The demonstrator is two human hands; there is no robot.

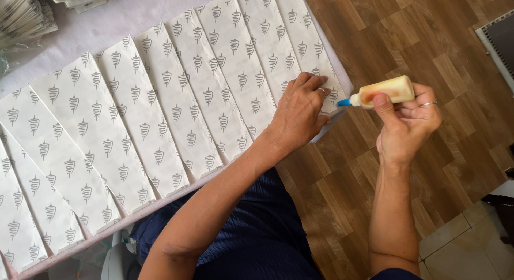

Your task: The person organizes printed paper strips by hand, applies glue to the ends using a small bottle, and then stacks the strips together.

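My left hand (303, 109) lies flat, fingers together, on the rightmost of several white paper sheets (176, 103) printed with a grey leaf-like pattern, which overlap in a fan across the pale table (112, 17). My right hand (408, 123) grips a small yellowish glue bottle (386, 91) with a blue nozzle, held sideways. The nozzle tip points left and sits at the right edge of that last sheet, just beside my left fingers. A ring shows on each hand.
Stacks of more paper (24, 15) lie at the table's far left corner. Wood-pattern floor (407, 33) spreads to the right, with a grey mat (500, 41) at the far right edge. My dark blue clothing (257, 232) shows below the table edge.
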